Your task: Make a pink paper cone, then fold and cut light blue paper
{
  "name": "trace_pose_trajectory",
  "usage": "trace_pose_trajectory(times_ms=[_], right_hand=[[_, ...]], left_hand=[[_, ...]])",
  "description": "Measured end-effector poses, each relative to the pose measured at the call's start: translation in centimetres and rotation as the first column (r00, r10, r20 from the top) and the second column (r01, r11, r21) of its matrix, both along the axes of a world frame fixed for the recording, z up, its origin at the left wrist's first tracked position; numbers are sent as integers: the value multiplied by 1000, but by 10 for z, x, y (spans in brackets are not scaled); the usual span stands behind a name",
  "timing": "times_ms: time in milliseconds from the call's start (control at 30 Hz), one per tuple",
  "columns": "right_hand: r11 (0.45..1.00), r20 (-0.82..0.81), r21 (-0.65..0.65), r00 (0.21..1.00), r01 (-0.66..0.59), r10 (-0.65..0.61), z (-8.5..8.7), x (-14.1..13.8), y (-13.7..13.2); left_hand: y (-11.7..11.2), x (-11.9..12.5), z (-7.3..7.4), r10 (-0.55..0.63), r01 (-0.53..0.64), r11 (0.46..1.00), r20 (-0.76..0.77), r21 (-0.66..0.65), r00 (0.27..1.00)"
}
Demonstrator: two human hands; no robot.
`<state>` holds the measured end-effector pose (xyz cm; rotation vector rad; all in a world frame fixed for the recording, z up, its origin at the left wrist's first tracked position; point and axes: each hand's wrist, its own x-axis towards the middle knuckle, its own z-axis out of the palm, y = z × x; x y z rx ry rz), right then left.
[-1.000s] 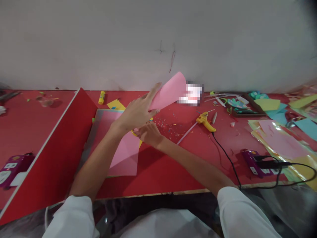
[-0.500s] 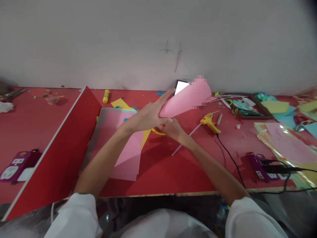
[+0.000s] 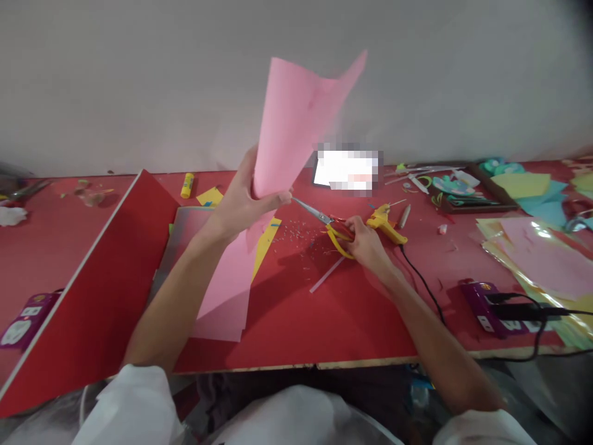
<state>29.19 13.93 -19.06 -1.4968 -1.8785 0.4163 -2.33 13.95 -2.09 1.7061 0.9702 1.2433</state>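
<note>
A curled sheet of pink paper (image 3: 290, 117) stands up in my left hand (image 3: 238, 201), thumb in front and fingers behind it. My right hand (image 3: 368, 247) is closed around the handles of a pair of scissors (image 3: 322, 216) with yellow and red grips. The scissors point left, and their tips come close to my left thumb and the paper's lower end. More pink sheets (image 3: 227, 296) lie flat below my left forearm, partly over a yellow sheet (image 3: 265, 247). Small scraps are scattered on the red table beneath the scissors.
Right of my hand lies a yellow glue gun (image 3: 386, 225) with a black cable. A lit screen (image 3: 345, 168) leans near the wall. A red board (image 3: 88, 296) stands at left, a glue stick (image 3: 187, 185) behind. Purple power strip (image 3: 491, 309) and paper packets (image 3: 542, 253) sit at right.
The pink paper has swung from lying rightward to upright, higher and further left, with my left hand. My right hand has moved right, away from the left, and the scissors now show clearly.
</note>
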Motion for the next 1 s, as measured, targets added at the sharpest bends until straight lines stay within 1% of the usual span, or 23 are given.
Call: trace_pose_trajectory(times_ms=[100, 200, 267, 333, 467, 567, 633, 733, 800, 900, 1000], right_hand=[[1000, 37, -8, 999, 18, -18, 9, 0, 1], [997, 8, -46, 998, 67, -67, 24, -2, -2], [993, -16, -78, 996, 85, -86, 33, -3, -5], [993, -47, -100, 996, 67, -72, 39, -4, -9], [991, -94, -137, 996, -12, -1, 41, -6, -14], [978, -122, -180, 989, -107, 86, 41, -9, -18], [973, -133, -174, 983, -151, 128, 42, -11, -19], [984, -109, -125, 987, -129, 116, 44, -11, -19], [989, -95, -107, 991, -103, 92, 45, -9, -18], [987, -103, -121, 990, -109, 96, 46, -4, -16], [978, -111, -152, 985, -145, 129, 46, 0, -15]], left_hand=[[1, 2, -5, 8, -7, 999, 21, -42, 1000], [2, 0, -7, -8, 4, 997, -45, -78, 999], [4, -4, -8, -24, 16, 997, -109, -69, 994], [8, -8, -10, -24, 20, 1000, -176, -22, 984], [14, -10, -13, -7, 26, 998, -279, 66, 960], [13, -5, -16, -12, 26, 999, -280, 47, 960], [11, 0, -18, -3, 10, 1000, -273, 25, 962], [10, 4, -20, 29, -19, 999, -266, 41, 964], [12, 5, -22, 29, -11, 997, -263, 71, 964], [15, 3, -23, 24, 11, 993, -297, 115, 955], [16, 2, -22, 58, -11, 989, -323, 144, 944]])
